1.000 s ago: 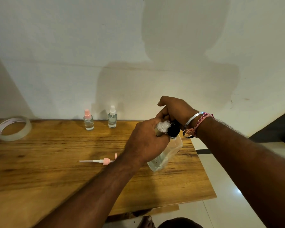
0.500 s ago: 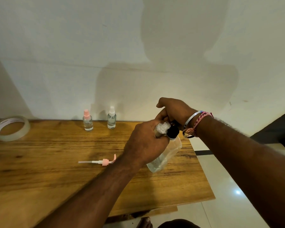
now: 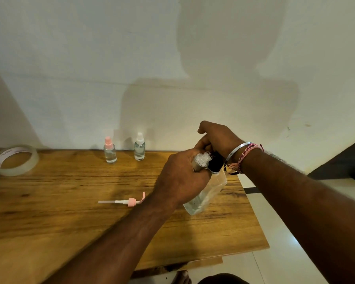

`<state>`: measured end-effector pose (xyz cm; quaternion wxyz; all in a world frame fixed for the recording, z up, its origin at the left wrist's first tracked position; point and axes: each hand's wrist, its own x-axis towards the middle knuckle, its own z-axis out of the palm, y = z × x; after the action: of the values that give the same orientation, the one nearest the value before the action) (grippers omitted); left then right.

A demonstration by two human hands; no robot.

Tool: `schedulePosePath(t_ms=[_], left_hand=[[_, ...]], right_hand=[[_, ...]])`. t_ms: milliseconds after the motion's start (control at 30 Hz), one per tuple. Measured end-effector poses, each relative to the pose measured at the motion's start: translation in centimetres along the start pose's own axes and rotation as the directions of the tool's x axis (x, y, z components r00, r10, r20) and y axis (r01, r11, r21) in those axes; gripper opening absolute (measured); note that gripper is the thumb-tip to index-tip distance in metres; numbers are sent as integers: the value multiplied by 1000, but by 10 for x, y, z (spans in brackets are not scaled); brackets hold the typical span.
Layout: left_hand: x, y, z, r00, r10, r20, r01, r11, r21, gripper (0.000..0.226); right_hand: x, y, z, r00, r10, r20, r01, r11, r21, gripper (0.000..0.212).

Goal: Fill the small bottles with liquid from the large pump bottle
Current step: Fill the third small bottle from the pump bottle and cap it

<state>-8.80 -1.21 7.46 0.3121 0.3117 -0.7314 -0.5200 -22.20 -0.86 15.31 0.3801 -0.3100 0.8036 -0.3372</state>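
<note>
My left hand [image 3: 182,177] grips a small clear bottle [image 3: 201,161], its mouth held against the black pump head [image 3: 215,163] of the large clear pump bottle [image 3: 207,195]. The large bottle is tilted above the table's right part. My right hand [image 3: 217,138] curls over the pump head from behind. Two small capped bottles stand at the back by the wall: one with a pink cap [image 3: 109,150], one with a white cap [image 3: 139,146], both holding clear liquid. A pink-and-white pump top [image 3: 127,201] lies on the table, left of my left wrist.
A roll of clear tape [image 3: 15,159] lies at the back left of the wooden table [image 3: 49,222]. The table's right edge ends just beyond my hands, with white tiled floor [image 3: 275,263] below. A plain wall stands directly behind the table.
Both hands and the two bottles they hold stay almost still. The view shifted slightly.
</note>
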Motion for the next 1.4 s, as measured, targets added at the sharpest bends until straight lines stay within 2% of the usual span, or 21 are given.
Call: schedulePosePath(t_ms=[133, 367, 833, 967, 1133, 1233, 1400], left_hand=[[0, -1, -1, 1000, 20, 3, -20, 999, 41, 16], [-1, 5, -1, 999, 39, -9, -37, 994, 103, 13], [1, -1, 0, 1000, 30, 4, -30, 998, 52, 7], [1, -2, 1, 999, 31, -10, -30, 998, 57, 15], [1, -1, 1, 1000, 20, 4, -20, 998, 65, 17], [1, 0, 0, 1000, 29, 4, -29, 997, 67, 18], [2, 3, 0, 1000, 25, -5, -24, 997, 77, 18]], right_hand=[[-1, -4, -2, 996, 48, 78, -52, 997, 55, 52], [-1, -6, -1, 999, 30, 38, -31, 999, 21, 48], [-6, -3, 1, 999, -31, -33, 30, 999, -32, 49], [-4, -2, 3, 998, -38, -49, 37, 999, -18, 50], [-5, -5, -1, 1000, 23, 12, -23, 999, 42, 46], [-4, -10, -5, 996, 63, 68, -64, 998, 20, 47], [-5, -11, -3, 997, 56, 56, -56, 998, -1, 45]])
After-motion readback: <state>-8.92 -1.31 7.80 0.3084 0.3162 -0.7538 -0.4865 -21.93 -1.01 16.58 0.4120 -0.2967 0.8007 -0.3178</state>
